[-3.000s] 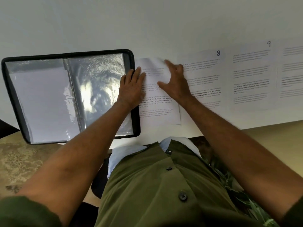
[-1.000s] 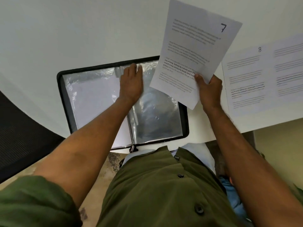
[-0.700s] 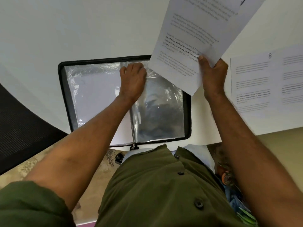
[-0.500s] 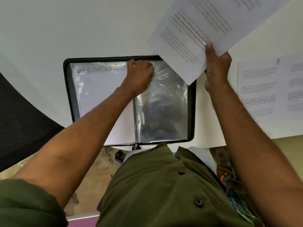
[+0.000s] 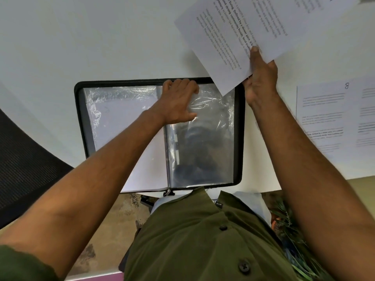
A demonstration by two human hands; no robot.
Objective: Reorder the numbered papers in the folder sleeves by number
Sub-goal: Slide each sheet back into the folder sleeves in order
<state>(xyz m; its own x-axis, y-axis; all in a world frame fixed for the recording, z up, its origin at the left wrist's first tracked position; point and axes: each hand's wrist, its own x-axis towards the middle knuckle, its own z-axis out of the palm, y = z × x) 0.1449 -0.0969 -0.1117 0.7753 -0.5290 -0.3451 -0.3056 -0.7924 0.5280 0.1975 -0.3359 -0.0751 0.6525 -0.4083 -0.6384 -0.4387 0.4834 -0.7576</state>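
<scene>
Overhead, right hand [image 5: 260,82] lifts paper [image 5: 253,31] beyond folder [image 5: 81,126].

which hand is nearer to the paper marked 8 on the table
Right. The right hand holds a raised sheet just left of the paper marked 8; the left hand is farther left, on the folder sleeves.

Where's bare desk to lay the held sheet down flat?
Free: the white desk beyond and left of the folder. Narrow: the strip between folder and sheet 8. Crowded: the right side, where sheets lie edge to edge.
</scene>
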